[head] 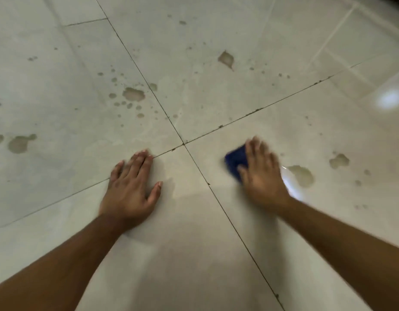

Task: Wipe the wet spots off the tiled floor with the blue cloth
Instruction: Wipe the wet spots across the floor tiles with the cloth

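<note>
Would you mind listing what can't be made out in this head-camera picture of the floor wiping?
- Blue cloth, head view: mostly hidden under the right hand; its full shape and folds can't be told.
- Right hand: motion-blurred, so its exact grip is unclear.
- Wet spot beside that hand: its near edge is lost in glare.
- Floor under the left hand: covered by the flat palm.
- Both arms: cut off by the bottom edge.

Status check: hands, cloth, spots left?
Left hand flat on floor. Right hand pressing blue cloth. Wet spots remain right and ahead. Nothing blocking.

2 hands (131, 189), 1 blue cloth (235, 161), approx. 6 big wet spots (134, 94).
</note>
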